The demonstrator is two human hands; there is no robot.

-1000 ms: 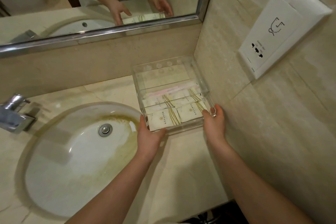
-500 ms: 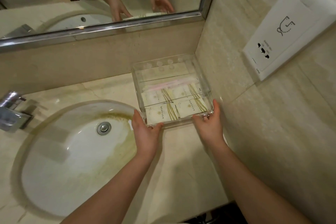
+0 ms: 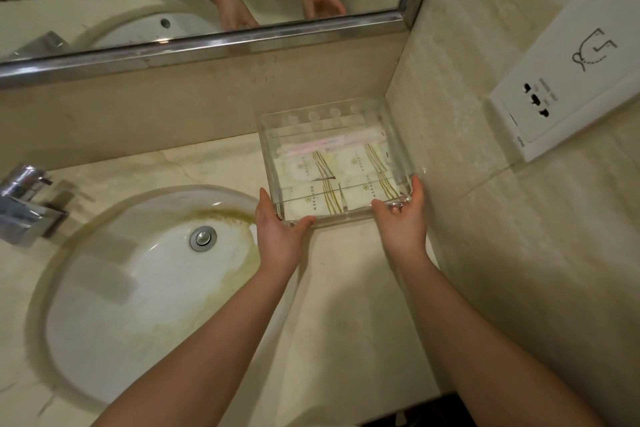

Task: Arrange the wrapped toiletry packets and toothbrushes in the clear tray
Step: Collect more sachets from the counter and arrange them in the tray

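The clear tray (image 3: pixel 398 146) stands on the counter in the back right corner, close to the side wall. Inside lie several white wrapped packets (image 3: pixel 360 166) with gold stripes, laid side by side in two rows. Behind them a wrapped pink toothbrush (image 3: pixel 332 144) lies crosswise. My left hand (image 3: pixel 277 232) holds the tray's near left corner, thumb along the front wall and fingers up the left side. My right hand (image 3: pixel 401 218) holds the near right corner the same way, thumb on the front rim.
An oval white sink (image 3: pixel 138 274) with a metal drain fills the counter's left. A chrome tap (image 3: pixel 24 204) stands at far left. A framed mirror (image 3: pixel 207 42) runs along the back wall. A white socket panel (image 3: pixel 568 90) sits on the right wall.
The tray has slid back toward the corner with both hands on its near corners. My right thumb now lies on the front rim.
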